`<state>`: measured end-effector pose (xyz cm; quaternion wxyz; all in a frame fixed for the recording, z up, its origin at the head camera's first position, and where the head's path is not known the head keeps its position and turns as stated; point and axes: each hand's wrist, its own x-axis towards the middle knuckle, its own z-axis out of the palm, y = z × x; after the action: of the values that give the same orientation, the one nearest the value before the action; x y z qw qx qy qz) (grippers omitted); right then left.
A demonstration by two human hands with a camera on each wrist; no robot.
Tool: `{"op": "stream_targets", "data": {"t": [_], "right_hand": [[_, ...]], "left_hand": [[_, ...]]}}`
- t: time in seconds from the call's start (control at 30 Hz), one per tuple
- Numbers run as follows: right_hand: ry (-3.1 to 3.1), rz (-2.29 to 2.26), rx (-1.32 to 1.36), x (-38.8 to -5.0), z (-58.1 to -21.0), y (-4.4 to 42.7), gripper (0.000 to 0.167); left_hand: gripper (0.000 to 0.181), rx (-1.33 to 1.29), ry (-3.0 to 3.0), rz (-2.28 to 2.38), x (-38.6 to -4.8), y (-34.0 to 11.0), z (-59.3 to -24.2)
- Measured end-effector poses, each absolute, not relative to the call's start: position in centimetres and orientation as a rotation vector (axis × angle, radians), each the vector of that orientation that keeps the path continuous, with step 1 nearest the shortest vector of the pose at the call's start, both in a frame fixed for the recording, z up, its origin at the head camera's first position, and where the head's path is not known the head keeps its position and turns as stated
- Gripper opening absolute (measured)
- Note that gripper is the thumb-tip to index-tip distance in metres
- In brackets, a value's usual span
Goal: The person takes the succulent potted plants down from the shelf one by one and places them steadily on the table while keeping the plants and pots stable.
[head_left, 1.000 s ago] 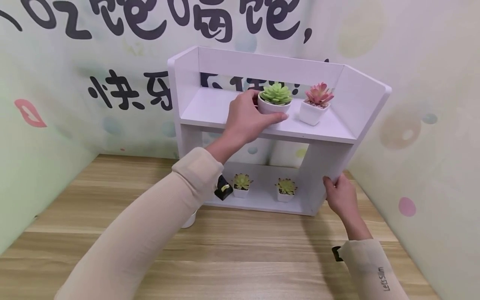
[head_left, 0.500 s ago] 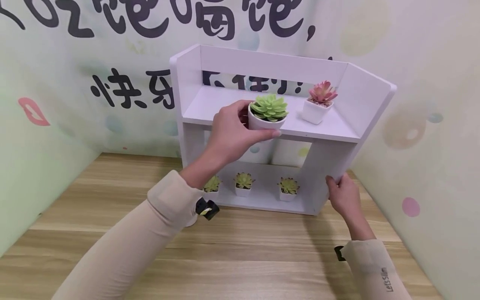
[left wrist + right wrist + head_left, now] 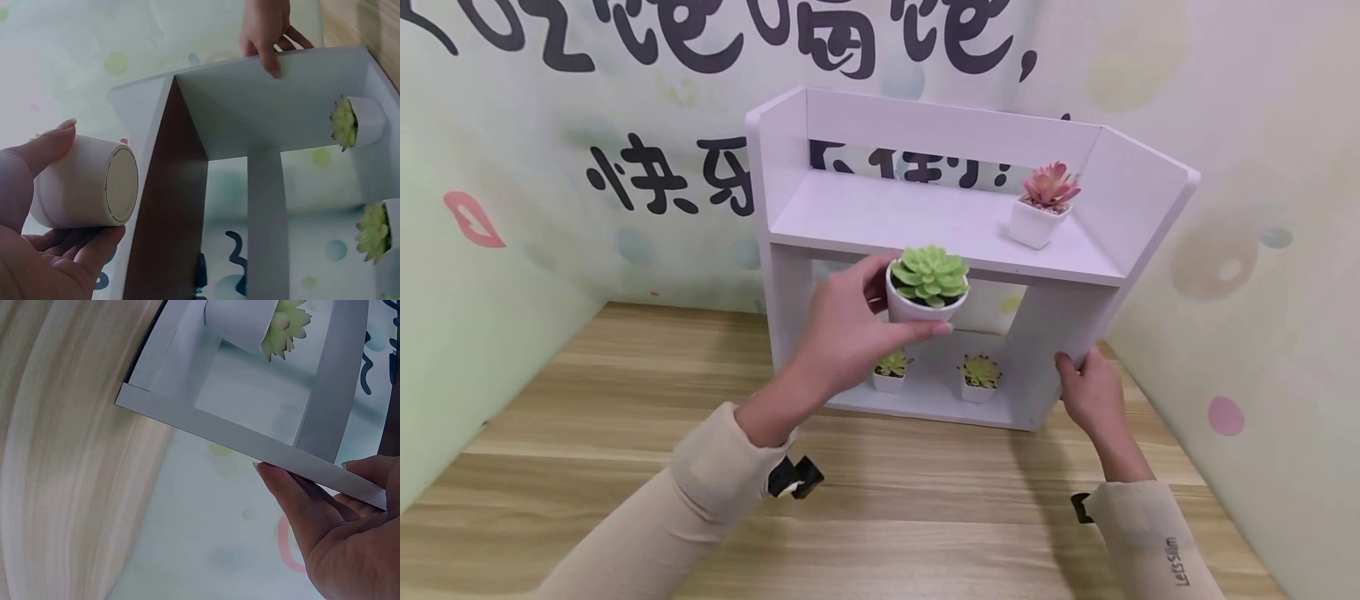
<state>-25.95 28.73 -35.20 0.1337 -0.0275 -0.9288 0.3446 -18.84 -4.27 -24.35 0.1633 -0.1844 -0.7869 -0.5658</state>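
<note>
The left hand (image 3: 842, 333) holds a potted green succulent (image 3: 928, 287), thumb and fingers curved around opposite sides of its smooth, round white pot, in front of the upper board's edge. The right hand (image 3: 1092, 396) grips a side panel of the white two-tier shelf unit (image 3: 857, 204), thumb and fingers on opposite faces. A pink succulent (image 3: 1039, 215) in a squarish white pot stands on the upper board; below it spreads a wood-grained tabletop (image 3: 895, 525). Only the left wrist view exposes the held pot's flat circular base.
</note>
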Motion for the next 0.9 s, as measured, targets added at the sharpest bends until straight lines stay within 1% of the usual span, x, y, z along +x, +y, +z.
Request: {"op": "stream_targets", "data": {"t": [0.23, 0.43, 0.53, 0.9], "right_hand": [[-2.700, 1.011, -0.081, -25.9, -35.2, 28.7, 0.045], [-2.702, 1.021, -0.064, -25.9, -35.2, 28.6, 0.046], [-2.702, 1.019, -0.061, -25.8, -35.1, 28.6, 0.047], [-2.715, 1.053, -0.066, -25.5, -34.9, 28.6, 0.050]], "left_hand": [[0.067, -0.491, -2.246, -1.650, -18.2, -5.1, -27.8], [0.070, -0.407, -2.286, -1.646, -17.9, -5.8, -30.9], [0.069, -0.361, -2.313, -1.659, -17.7, -5.7, -32.5], [0.076, -0.211, -2.442, -1.640, -17.1, -4.5, -39.6]]}}
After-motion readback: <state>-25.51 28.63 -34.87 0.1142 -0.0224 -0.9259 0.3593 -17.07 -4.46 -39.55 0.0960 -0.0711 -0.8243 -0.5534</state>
